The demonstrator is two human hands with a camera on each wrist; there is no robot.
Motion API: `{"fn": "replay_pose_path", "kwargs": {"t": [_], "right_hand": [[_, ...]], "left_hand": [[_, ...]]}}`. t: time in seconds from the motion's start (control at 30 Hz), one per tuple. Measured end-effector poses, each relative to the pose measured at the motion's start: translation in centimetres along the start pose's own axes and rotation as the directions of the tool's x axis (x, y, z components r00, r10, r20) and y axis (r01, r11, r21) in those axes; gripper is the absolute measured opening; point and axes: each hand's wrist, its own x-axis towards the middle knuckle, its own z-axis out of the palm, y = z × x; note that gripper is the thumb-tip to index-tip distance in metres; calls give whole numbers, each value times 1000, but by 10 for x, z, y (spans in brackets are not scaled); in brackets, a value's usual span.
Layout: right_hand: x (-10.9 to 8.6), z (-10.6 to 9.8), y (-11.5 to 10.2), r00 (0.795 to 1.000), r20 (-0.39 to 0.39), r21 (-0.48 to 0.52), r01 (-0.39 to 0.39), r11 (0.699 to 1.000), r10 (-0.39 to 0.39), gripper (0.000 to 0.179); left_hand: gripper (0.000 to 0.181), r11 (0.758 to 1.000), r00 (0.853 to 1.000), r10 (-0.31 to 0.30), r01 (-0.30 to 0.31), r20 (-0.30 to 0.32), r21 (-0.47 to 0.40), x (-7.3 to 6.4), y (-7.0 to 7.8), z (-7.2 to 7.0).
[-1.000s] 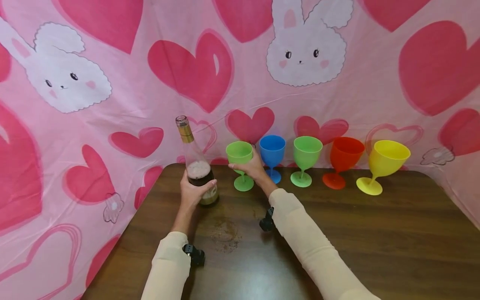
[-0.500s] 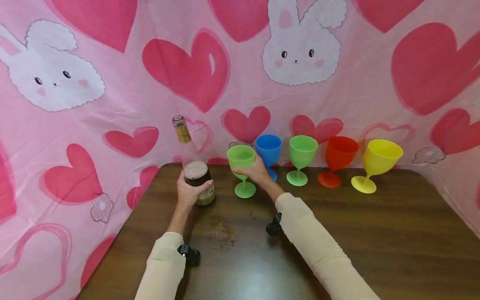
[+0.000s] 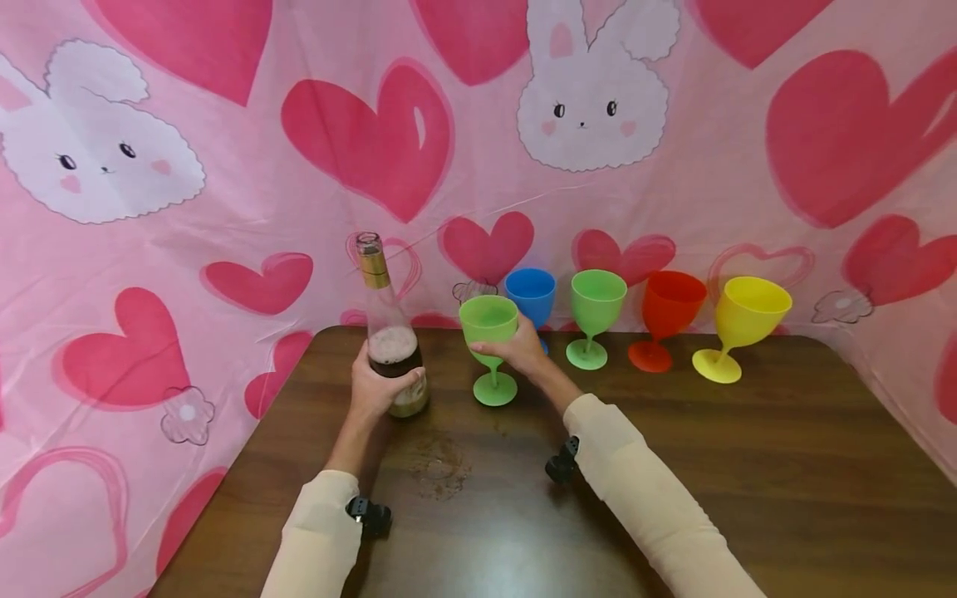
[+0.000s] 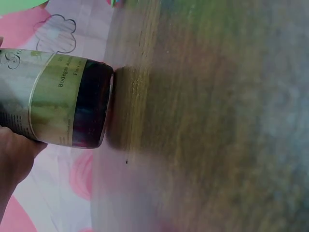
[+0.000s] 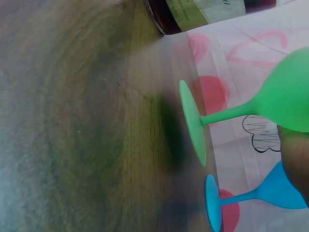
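1. Green plastic stemmed goblet [image 3: 488, 332]: my right hand [image 3: 517, 345] grasps it, thumb and fingers round the bowl. It is roughly upright, just right of the bottle.
2. Clear glass bottle with a gold neck band and dark, foam-topped liquid [image 3: 394, 353]: my left hand [image 3: 377, 389] is wrapped round its lower body. The mouth points up and nothing runs from it.
3. Over the last second the green goblet has come toward me and further right of the bottle, so its bowl now overlaps the blue plastic stemmed goblet [image 3: 529, 286] behind it. In the right wrist view its foot looks clear of the tabletop, its shadow lying apart. The bottle's neck stands slightly straighter.
4. For the work in hand, I judge that the goblet is being moved out of the row while the bottle is kept steady. I cannot tell what the bowl contains.
5. Farther to the bottle's right stand a pale green plastic goblet [image 3: 598, 299], a red plastic goblet [image 3: 673, 301] and a yellow plastic goblet [image 3: 750, 311], all untouched.
6. On the bottle's near side, a brownish smear [image 3: 441, 469] marks the dark wood-grain table [image 3: 658, 465]; behind the bottle hangs pink heart-and-rabbit cloth [image 3: 478, 187].
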Motion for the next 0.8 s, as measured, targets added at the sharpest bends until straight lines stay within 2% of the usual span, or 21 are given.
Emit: {"fn": "replay_pose_path", "kwargs": {"t": [0.13,0.33,0.63,0.8], "right_hand": [[-9,-8,-2,1000,-23,10,4,1000,-4,73],[-24,-23,-6,999,-43,9,-14,1000,15,69],[-43,-49,-14,994,-103,-18,36,999,-38,70],[-52,-61,-16,990,-138,-24,11,1000,-14,73]], "left_hand": [[74,999,999,23,-24,23,32,-8,14,1],[74,999,999,47,-47,26,-8,0,1,1],[74,991,994,101,-104,43,87,-1,7,-1],[76,981,992,113,-122,63,153,-5,12,-2]]}}
